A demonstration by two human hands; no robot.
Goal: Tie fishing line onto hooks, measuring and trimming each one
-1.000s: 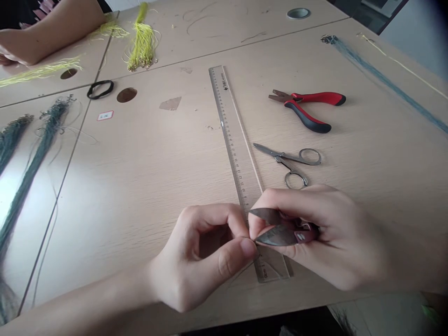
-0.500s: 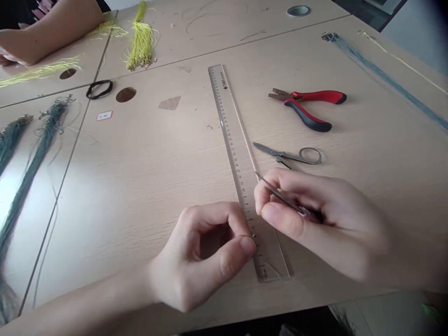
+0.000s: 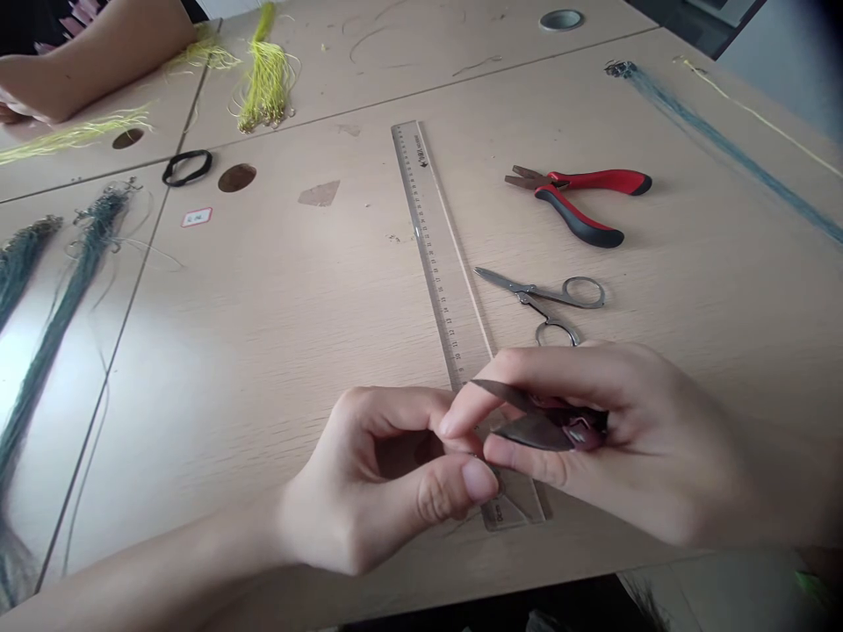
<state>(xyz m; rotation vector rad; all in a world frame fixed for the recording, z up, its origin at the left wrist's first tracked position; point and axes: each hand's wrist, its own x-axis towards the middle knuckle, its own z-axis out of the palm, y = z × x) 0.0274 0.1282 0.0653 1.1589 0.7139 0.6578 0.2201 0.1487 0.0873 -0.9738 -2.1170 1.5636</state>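
My left hand (image 3: 388,483) pinches thumb against forefinger over the near end of the clear ruler (image 3: 431,228). What it holds is too small to make out; a fine strand seems to trail just below. My right hand (image 3: 612,439) is wrapped around dark-bladed snips (image 3: 533,430) with a dark reddish body. Their two pointed blades are spread apart and aim left. The right fingertips touch or nearly touch the left fingertips. Beyond the right hand lie silver scissors (image 3: 527,291), spread, and red-and-black pliers (image 3: 572,189).
Bundles of blue-grey cords (image 3: 79,263) lie at left, another blue bundle (image 3: 724,145) at right. Yellow cords (image 3: 263,83) lie at the back, near a black band (image 3: 187,168) and a tape roll (image 3: 561,20). Another person's arm (image 3: 118,53) rests at far left.
My right hand has moved down and left to meet the left fingertips. The snips' blades have spread apart. More of the scissors shows. My left hand has shifted only slightly.
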